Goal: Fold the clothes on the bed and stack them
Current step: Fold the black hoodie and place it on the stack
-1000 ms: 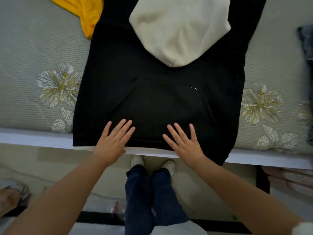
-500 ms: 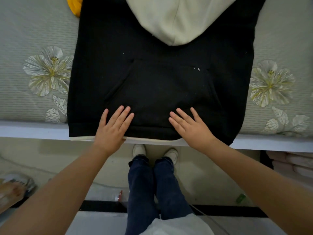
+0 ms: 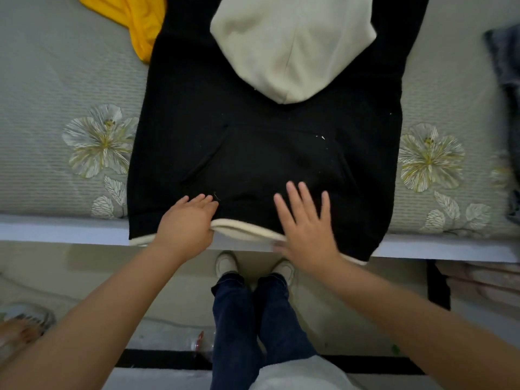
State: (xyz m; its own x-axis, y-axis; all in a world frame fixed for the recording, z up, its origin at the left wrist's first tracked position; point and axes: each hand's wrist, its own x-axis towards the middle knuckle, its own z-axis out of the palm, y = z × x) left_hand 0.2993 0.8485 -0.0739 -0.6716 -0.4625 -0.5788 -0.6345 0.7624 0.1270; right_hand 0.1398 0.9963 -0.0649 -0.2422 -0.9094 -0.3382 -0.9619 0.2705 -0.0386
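A black hoodie [image 3: 253,136] lies flat on the bed with its cream hood [image 3: 292,43] folded down over the chest and its front pocket facing up. Its lower hem hangs at the bed's near edge. My left hand [image 3: 185,220] grips the hem left of centre, fingers on top and thumb hidden underneath; the hem is raised there and shows its cream lining [image 3: 244,226]. My right hand [image 3: 306,223] lies with straight, spread fingers on the hem right of centre, slightly blurred.
A yellow garment [image 3: 140,21] lies crumpled at the far left of the grey flowered bedspread [image 3: 56,80]. A dark garment [image 3: 506,80] sits at the right edge. My legs and white shoes stand on the floor below the bed's edge [image 3: 56,229].
Both hands lay flat on the hem before. Now the left hand has closed on the hem and lifted it, baring the cream lining, and the right hand has shifted slightly.
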